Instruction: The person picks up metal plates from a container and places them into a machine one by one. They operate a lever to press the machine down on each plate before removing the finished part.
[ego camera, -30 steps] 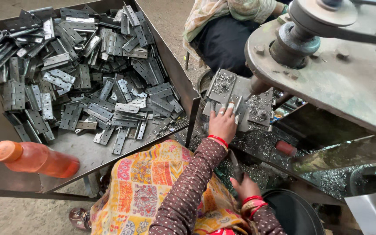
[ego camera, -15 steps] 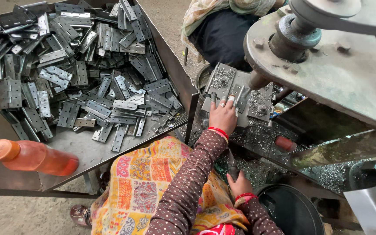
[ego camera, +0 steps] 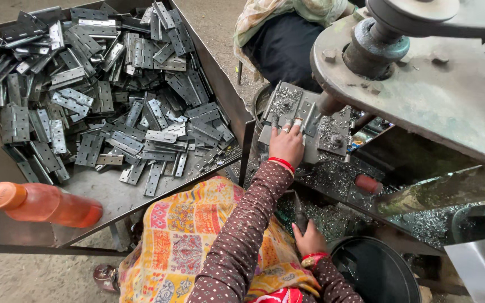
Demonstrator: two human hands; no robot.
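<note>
Metal tray [ego camera: 141, 196] sits at my 10 o'clock; heap of hinges [ego camera: 96, 95] lies in it, piled toward its far side. Bottle [ego camera: 43, 203] lies on its side at the tray's near edge, 9 o'clock. Press bed plate [ego camera: 304, 120] at 12 o'clock, my left hand [ego camera: 287, 143] resting on it. Machine body [ego camera: 422, 84] at 2 o'clock, overhanging the plate. My right hand [ego camera: 310, 238] is near, at 5 o'clock, beside a bucket [ego camera: 374, 269]. Another seated person [ego camera: 287, 39] is beyond the plate.

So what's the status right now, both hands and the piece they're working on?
Left hand flat on hinge plate at press bed. Right hand gripping dark lever below. Metal shavings litter the bed.
</note>
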